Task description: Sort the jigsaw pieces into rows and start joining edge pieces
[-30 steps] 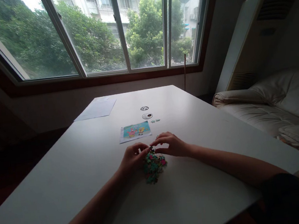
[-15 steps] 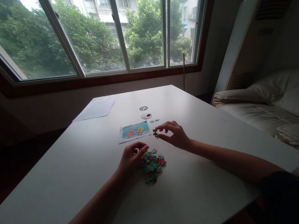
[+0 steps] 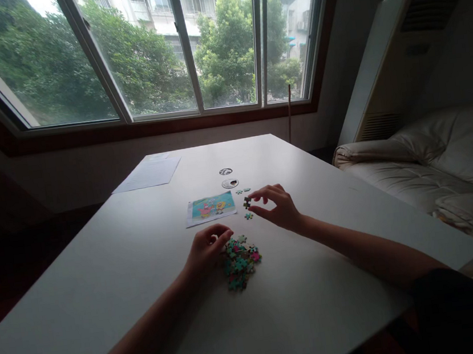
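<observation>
My right hand point(image 3: 278, 208) pinches a dark-looking jigsaw piece point(image 3: 246, 202) between thumb and fingers, held up to the right of a cartoon picture card point(image 3: 211, 207). Just below that piece, another jigsaw piece point(image 3: 249, 216) lies on the white table. My left hand point(image 3: 208, 247) rests at the left edge of a pile of jigsaw pieces point(image 3: 241, 264), mostly green with some pink. Its fingers are curled with thumb and forefinger close together; whether anything is between them is hidden. Two loose pieces point(image 3: 243, 190) lie beyond the right hand's fingertips.
Two round black-and-white discs point(image 3: 230, 183) lie farther back on the white table point(image 3: 318, 282). Sheets of paper point(image 3: 147, 173) are at the far left corner. A pale sofa point(image 3: 395, 172) stands to the right, and a window spans the wall ahead.
My right hand has lifted the jigsaw piece slightly up and to the right, showing the piece lying below it. The left hand stays by the pile. The view has shifted slightly.
</observation>
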{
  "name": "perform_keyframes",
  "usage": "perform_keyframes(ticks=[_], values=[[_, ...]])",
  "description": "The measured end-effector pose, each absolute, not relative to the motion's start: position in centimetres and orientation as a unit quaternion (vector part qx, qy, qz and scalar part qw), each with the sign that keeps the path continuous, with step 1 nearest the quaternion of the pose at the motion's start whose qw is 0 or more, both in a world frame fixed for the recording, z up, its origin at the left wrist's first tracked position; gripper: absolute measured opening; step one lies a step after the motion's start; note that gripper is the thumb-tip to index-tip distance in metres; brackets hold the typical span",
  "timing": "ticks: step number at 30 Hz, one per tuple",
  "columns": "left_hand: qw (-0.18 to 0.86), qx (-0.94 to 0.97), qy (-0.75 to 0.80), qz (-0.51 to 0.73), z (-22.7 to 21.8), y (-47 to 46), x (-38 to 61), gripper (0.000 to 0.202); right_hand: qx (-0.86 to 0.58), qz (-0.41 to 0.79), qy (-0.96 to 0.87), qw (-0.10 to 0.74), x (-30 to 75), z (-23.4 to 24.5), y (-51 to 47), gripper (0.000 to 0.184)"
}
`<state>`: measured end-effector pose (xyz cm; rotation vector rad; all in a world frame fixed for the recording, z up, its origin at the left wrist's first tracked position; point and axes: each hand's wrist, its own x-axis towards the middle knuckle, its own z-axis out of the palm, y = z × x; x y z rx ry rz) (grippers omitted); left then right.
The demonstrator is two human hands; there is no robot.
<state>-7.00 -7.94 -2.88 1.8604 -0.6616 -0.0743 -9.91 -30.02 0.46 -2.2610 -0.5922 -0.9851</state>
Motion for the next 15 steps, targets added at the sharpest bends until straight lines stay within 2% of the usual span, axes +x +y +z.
perform_keyframes(ticks=[15], values=[[0.551,0.786,-0.281,-0.026,-2.99,-7.96,-6.92,0.025,-0.862,-0.344,-0.235,0.288,-10.13,0.43,-29.98,0.029]])
